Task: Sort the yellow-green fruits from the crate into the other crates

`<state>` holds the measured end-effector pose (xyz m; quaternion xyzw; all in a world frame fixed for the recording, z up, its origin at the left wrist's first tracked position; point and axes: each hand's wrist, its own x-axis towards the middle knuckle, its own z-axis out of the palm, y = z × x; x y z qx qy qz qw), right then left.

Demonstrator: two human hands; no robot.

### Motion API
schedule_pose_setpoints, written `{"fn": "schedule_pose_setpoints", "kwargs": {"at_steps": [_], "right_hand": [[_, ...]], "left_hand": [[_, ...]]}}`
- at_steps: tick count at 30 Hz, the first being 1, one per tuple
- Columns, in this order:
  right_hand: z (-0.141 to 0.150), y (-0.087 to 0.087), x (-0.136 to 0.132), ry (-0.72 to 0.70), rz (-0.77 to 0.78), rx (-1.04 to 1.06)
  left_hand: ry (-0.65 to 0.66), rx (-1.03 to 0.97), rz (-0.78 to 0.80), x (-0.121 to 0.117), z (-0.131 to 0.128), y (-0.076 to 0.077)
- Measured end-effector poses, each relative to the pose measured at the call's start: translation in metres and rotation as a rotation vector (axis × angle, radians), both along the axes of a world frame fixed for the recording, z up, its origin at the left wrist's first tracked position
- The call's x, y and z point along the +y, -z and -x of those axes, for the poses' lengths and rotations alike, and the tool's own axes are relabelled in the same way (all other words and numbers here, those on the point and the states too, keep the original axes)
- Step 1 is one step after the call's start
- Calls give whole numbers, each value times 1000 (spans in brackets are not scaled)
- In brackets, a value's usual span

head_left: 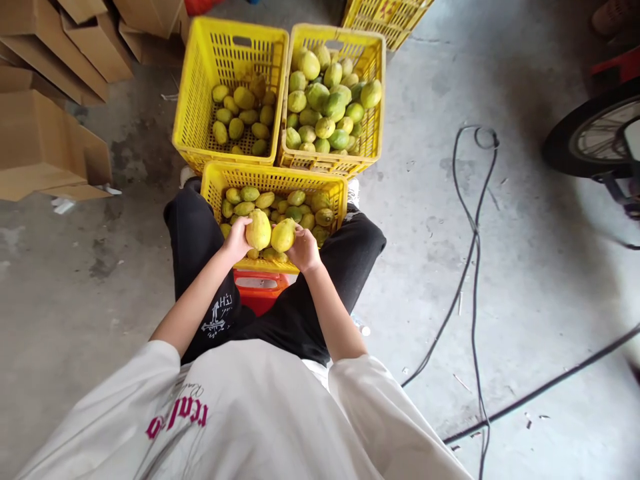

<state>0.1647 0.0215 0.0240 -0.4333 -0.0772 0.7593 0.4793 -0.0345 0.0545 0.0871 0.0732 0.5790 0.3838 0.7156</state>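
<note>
My left hand (239,239) is closed around a yellow papaya (259,230), its fingers at the fruit's left side. A second yellow papaya (283,235) is held by my right hand (303,249), which grips it from the right. The two fruits are side by side above a yellow plastic crate (274,175) between my knees. Many green-yellow papayas (265,200) lie in that crate, partly hidden under my hands and the held fruit.
Behind stand two more yellow crates: the left crate (180,120) holds some papayas, the right crate (381,133) is heaped fuller. Cardboard boxes (45,140) are at the left. Black cables (475,233) cross the floor near a wheel (590,133). A red stool (260,301) is under me.
</note>
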Motion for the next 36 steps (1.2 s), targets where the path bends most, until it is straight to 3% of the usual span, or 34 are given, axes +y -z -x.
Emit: {"fn": "schedule_pose_setpoints", "kwargs": {"at_steps": [8,13,23,30,36], "right_hand": [[-2,-1,-1,-2,10,-63],[-11,-5,-7,-117,10,-2],[-8,-6,-2,-14,4,-3],[-1,-14,-5,-50,-42,-111],[1,-7,-4,0,5,-204]], "left_hand": [[156,8,-226,-3,6,16],[310,5,-229,-6,7,22],[75,29,-124,-1,0,9],[171,108,-247,-6,-1,10],[149,97,-177,-6,-3,4]]}}
